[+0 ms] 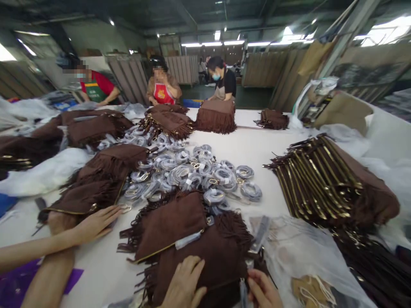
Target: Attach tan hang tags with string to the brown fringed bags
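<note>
Brown fringed bag (221, 254) flat on white table (253, 143); left hand (184, 281) spread on it, right hand (261, 290) apart at its right edge, beside wrapped pull (243, 293), grip uncertain. Firm left palm probably prevents slipping; fringe (233, 229) best kept clear. Beyond: second bag (176, 222) overlapping, then heap of wrapped coils (180, 174)
</note>
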Motion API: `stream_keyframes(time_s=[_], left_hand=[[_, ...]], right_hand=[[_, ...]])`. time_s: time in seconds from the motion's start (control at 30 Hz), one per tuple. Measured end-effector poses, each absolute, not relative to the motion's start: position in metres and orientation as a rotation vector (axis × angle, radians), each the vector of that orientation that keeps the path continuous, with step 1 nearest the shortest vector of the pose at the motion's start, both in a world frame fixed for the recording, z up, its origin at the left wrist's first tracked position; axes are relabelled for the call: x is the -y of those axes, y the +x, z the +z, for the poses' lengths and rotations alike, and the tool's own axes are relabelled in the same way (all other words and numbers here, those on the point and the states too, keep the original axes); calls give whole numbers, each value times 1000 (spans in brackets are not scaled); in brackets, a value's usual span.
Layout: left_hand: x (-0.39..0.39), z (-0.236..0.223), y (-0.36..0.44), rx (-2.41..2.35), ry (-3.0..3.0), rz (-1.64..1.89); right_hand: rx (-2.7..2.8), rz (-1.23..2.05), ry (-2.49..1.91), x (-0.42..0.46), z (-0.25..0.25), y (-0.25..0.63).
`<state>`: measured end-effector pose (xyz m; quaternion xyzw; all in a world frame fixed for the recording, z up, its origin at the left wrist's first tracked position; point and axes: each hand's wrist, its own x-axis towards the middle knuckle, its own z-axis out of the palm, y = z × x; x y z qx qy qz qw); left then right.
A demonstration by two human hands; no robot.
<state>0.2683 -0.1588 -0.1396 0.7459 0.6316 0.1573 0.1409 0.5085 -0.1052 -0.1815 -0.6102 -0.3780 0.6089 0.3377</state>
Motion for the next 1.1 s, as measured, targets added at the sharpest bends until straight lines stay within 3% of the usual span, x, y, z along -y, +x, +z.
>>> stream_keyframes(time_s=[0.27, 0.43, 0.67, 0.87, 1.1], left_hand=[[117, -136, 262, -2295, 2328, 698], [112, -143, 278, -2069, 2482, 706], [133, -167, 288, -2045, 2775, 595], [129, -159, 290, -2104, 2815, 544], [134, -170, 288, -2128, 2693, 441]], right_hand=[[1040, 1622, -1488, 107, -189, 513], [1057, 1560, -1609, 125, -198, 540], [1080, 1020, -1884, 135, -204, 611], [1508, 439, -1959, 112, -211, 634], [1647, 346, -1926, 95, -219, 618]])
